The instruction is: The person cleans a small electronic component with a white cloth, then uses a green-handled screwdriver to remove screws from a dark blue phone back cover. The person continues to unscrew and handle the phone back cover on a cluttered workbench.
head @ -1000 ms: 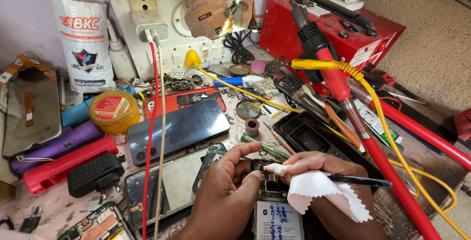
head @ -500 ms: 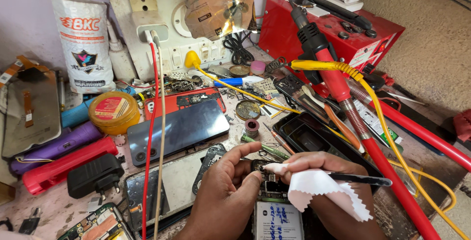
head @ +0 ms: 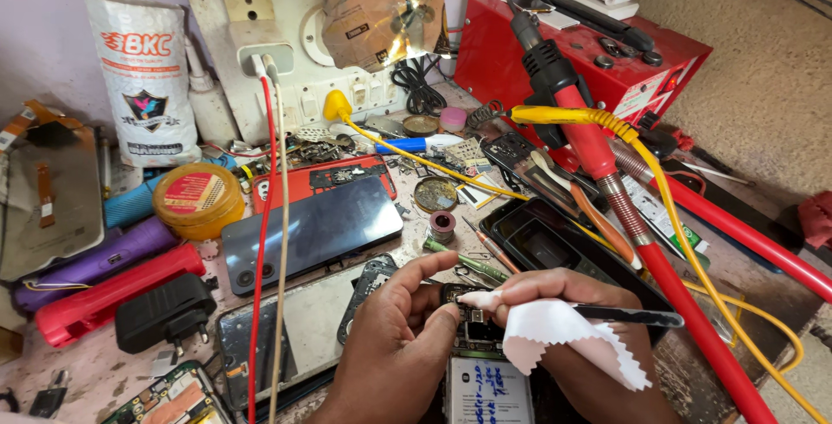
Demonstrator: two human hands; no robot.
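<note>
**Two hands at an opened phone on a crowded counter**

The left hand (head: 399, 337) curls in from the near edge, its fingertips pinched against the top of the opened phone (head: 475, 330), steadying it. The right hand (head: 555, 303) comes in from the right, closed around a dark tool (head: 624, 313) with a white cloth (head: 563, 342) wrapped over its tip; the covered tip presses on the phone's circuit board, just beside the left fingertips. The phone lies flat between and under both hands, at the near middle of the counter (head: 95, 372).

Just beyond the hands stands a small solder spool (head: 442, 223), with a dark phone (head: 312, 232) lying face down to its left. Farther left sit a round yellow tin (head: 198, 199), a purple case (head: 87, 264) and a black charger (head: 165, 311). To the right, a red soldering iron (head: 607, 181) slants across the counter with a yellow cable (head: 685, 216) looped over it. A red box (head: 607, 51) stands at the far right, and a white socket board (head: 277, 51) leans against the far wall.
</note>
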